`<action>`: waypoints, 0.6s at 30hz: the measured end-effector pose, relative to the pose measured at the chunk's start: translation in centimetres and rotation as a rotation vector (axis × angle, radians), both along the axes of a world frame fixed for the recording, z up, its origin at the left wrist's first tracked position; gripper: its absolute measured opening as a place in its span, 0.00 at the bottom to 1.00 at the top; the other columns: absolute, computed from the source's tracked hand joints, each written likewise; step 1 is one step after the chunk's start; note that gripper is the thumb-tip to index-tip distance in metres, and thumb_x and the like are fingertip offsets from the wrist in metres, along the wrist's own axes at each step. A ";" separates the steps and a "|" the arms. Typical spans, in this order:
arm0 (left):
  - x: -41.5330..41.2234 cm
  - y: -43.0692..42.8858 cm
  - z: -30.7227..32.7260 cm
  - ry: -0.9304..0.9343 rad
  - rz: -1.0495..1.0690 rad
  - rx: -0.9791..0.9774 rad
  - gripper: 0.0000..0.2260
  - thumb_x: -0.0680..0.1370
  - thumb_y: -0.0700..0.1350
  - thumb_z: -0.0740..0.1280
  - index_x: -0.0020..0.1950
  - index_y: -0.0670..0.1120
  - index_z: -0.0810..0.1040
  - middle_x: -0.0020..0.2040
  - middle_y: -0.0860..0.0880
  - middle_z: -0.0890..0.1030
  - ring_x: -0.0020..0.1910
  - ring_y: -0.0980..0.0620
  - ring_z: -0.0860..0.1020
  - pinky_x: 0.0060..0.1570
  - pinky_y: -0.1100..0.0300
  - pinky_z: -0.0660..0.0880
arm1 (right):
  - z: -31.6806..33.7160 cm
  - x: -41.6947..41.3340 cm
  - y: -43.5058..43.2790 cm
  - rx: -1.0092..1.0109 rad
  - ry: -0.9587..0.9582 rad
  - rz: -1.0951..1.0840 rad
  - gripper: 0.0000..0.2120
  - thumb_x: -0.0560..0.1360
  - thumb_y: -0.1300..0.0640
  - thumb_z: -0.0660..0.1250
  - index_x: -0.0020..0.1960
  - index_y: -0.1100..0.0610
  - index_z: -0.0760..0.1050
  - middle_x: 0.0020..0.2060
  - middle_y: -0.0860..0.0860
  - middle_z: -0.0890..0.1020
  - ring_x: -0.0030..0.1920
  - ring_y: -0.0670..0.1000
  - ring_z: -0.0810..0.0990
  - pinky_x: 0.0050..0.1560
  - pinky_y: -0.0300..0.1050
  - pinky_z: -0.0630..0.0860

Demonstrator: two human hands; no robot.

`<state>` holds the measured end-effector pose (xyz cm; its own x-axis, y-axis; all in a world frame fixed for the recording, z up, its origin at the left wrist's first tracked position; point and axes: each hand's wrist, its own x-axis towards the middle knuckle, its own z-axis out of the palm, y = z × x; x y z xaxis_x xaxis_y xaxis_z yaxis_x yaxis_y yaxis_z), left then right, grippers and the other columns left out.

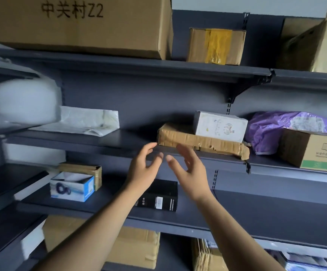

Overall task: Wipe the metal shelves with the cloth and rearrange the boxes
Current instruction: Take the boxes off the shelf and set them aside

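Both my hands are raised in front of the middle dark metal shelf (108, 142), holding nothing. My left hand (143, 167) has relaxed, spread fingers just left of a flat taped brown parcel (201, 142). My right hand (188, 169) is open too, its fingertips just below the parcel's front edge. A white box (220, 126) sits on top of that parcel. A white padded envelope (80, 121) lies on the same shelf to the left. No cloth is in view.
The top shelf carries a large printed carton (80, 24) and a taped box (215, 45). A purple bag (276, 128) and a green-printed carton (315, 151) lie to the right. The lower shelf holds a blue box (71, 186), a brown box (84, 170) and a black box (161, 196).
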<state>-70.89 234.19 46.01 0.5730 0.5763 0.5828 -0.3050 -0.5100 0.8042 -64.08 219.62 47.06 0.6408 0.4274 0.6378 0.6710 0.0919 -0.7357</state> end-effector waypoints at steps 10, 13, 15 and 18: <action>-3.2 3.6 -9.0 0.213 0.043 -0.136 0.24 0.70 0.64 0.67 0.63 0.56 0.75 0.63 0.55 0.79 0.65 0.54 0.76 0.68 0.51 0.73 | -9.0 -1.0 1.8 -0.209 0.238 0.010 0.32 0.74 0.41 0.73 0.74 0.50 0.70 0.71 0.45 0.75 0.72 0.46 0.72 0.70 0.44 0.71; -2.2 5.3 -11.1 0.269 0.069 -0.147 0.16 0.79 0.50 0.70 0.66 0.54 0.74 0.63 0.57 0.76 0.68 0.52 0.74 0.65 0.59 0.68 | -10.7 0.5 2.5 -0.245 0.253 -0.027 0.35 0.74 0.41 0.73 0.77 0.50 0.67 0.73 0.46 0.72 0.73 0.47 0.70 0.69 0.41 0.69; -1.4 6.5 -12.3 0.305 0.112 -0.142 0.19 0.80 0.48 0.69 0.70 0.50 0.73 0.66 0.55 0.74 0.70 0.51 0.71 0.63 0.61 0.65 | -11.8 1.9 3.2 -0.265 0.269 -0.057 0.38 0.74 0.40 0.73 0.78 0.50 0.64 0.74 0.46 0.71 0.73 0.48 0.70 0.66 0.39 0.67; -0.2 8.1 -13.8 0.396 0.174 -0.142 0.26 0.79 0.52 0.70 0.76 0.51 0.67 0.74 0.50 0.70 0.73 0.49 0.68 0.65 0.58 0.65 | -13.5 4.2 4.6 -0.281 0.307 -0.095 0.42 0.72 0.38 0.74 0.79 0.50 0.62 0.75 0.47 0.69 0.74 0.48 0.68 0.67 0.40 0.67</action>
<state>-71.05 242.32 32.25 0.6232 0.7422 0.2464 0.1205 -0.4025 0.9075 -59.91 224.19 33.51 0.8278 0.4870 0.2786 0.4127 -0.1922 -0.8903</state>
